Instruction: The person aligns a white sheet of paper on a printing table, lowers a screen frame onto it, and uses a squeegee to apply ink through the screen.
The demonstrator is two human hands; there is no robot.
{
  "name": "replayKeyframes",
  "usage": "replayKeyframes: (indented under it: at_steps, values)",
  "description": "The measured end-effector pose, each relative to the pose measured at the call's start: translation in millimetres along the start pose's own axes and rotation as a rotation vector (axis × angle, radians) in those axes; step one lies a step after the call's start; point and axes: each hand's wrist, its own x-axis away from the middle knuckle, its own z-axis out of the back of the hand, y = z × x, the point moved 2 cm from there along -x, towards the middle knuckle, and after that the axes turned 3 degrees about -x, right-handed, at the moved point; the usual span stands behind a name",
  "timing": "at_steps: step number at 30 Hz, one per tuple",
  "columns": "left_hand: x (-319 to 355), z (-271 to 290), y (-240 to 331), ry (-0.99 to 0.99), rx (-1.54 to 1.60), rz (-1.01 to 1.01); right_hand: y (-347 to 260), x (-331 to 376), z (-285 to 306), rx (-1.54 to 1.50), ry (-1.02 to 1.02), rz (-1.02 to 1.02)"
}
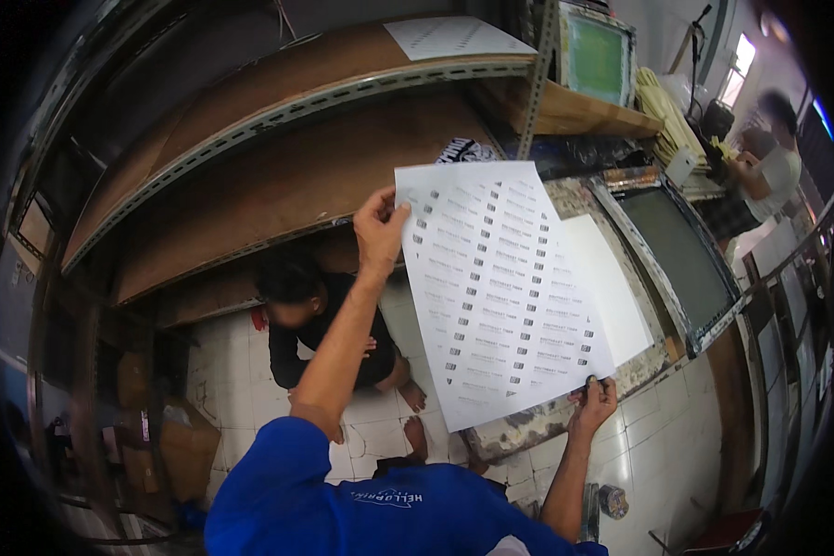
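Note:
A large white sheet point(500, 287), printed with rows of small dark marks, is held up in front of me. Its far left edge is pinched by my left hand point(380, 230), thumb on top. My right hand point(595, 406) grips the near right corner between thumb and fingers. Behind the sheet, partly covered by it, is a stained printing table point(519, 434). Another white sheet point(607, 292) lies on that table. To its right, a silk-screen frame point(681, 255) with dark mesh is tilted up, apart from my hands.
Metal-edged wooden shelves point(278, 176) run along the left; a printed sheet point(459, 37) lies on top. A person in black point(329, 329) sits low beneath them. Another person point(774, 176) is at the far right. A green-meshed screen point(595, 60) stands behind. A round tin point(613, 501) is on the floor.

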Motion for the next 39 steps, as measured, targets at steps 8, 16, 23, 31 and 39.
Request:
replayKeyframes:
  at_steps: [8,16,23,31,39]
  values:
    - [-204,75,54,-0.029,0.087,-0.216,-48,-43,-212,-0.173,-0.217,0.158]
    - [-385,166,67,0.239,-0.137,-0.074,-84,-76,-430,-0.337,-0.355,0.078]
    - [-384,191,64,-0.021,-0.682,-0.356,-92,-110,-559,-0.489,-0.424,-0.06]
    - [-359,201,22,-0.097,-1.53,-0.111,-83,-107,-587,-0.462,-0.454,-0.087]
    - [-365,193,15,-0.39,-1.196,0.016,-69,-120,-591,-0.471,-0.543,-0.107]
